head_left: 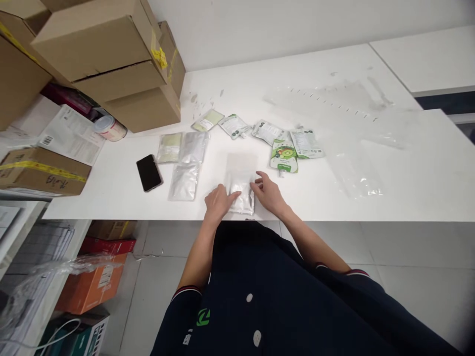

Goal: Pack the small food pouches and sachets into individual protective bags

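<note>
One thumb, from the left hand [220,200], lies on the packet [245,200], pinching or not I can't tell, while the right hand [269,193] sits alongside, fingers loosely parted. Straightening seems the step in hand, next calling for light pressure; silvery and creased, it lies flat near the table's [126,207] front edge.

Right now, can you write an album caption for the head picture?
A left hand and right hand at a silvery pouch on the white table.
</note>
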### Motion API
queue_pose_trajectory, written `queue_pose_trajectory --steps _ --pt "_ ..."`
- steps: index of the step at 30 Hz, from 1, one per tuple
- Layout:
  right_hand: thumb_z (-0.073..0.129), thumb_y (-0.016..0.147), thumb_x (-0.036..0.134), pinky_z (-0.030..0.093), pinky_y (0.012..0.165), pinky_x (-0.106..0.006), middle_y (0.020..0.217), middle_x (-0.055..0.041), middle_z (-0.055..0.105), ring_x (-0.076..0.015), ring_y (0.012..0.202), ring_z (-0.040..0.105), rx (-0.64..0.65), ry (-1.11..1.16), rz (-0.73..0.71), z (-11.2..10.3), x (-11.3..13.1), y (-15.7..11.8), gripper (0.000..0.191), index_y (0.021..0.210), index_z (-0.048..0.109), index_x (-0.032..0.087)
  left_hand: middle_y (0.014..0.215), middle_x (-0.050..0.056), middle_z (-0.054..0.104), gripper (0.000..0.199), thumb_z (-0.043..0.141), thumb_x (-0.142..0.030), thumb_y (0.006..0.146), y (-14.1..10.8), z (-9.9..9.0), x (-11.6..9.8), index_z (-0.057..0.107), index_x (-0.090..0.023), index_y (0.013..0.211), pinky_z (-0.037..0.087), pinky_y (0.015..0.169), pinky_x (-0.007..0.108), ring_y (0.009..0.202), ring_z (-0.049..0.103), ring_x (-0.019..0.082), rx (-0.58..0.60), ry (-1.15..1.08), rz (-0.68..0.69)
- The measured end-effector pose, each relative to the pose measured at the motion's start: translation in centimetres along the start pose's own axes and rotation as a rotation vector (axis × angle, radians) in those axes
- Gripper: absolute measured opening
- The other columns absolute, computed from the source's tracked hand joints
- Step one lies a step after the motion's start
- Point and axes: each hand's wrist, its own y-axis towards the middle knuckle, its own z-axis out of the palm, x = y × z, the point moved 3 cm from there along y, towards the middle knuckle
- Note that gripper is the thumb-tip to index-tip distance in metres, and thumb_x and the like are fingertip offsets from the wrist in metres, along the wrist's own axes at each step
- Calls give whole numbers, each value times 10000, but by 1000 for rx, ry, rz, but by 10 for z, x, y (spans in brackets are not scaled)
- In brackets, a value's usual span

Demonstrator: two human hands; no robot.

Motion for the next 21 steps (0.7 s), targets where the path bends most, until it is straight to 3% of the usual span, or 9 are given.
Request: queue_pose_trajectory --steps 6,10,13,16,21 --pt "593 838 395 528 803 -398 1083 -99 615 -190 817 620 -42 275 97 5 11 18 566 1352 481 186 864 82 576 467 525 -657 845 -8 16 -4 425 -213 741 398 685 343 862 575 261 -232 -123 93" --pt "748 708 383 542 790 -376 1015 -61 654 -191 835 641 -21 727 222 11 4 22 730 1355 461 206 683 -27 487 495 679 -627 747 -7 25 4 403 -217 731 386 608 280 654 499 150 -207 -544 80" --pt "820 626 350 544 786 -385 896 -40 695 -202 794 654 111 981 206 15 6 22 729 1278 537 187 786 -21 587 524 784 -544 679 -1 27 6 482 -211 947 452 649 278 686 562 136 -108 -1013 78" --pt "845 598 322 543 758 -378 848 -24 705 -196 751 650 164 1035 170 15 10 18 712 1240 571 184 922 36 662 692 746 -509 752 8 22 6 413 -219 1285 504 686 304 727 627 148 -46 -1362 109" --pt "788 700 373 532 731 -348 862 -6 699 -186 768 640 151 859 59 11 15 11 875 1470 391 251 648 -53 589 645 647 -407 865 16 6 7 387 -264 1437 460 569 243 511 502 87 -301 -1284 184"
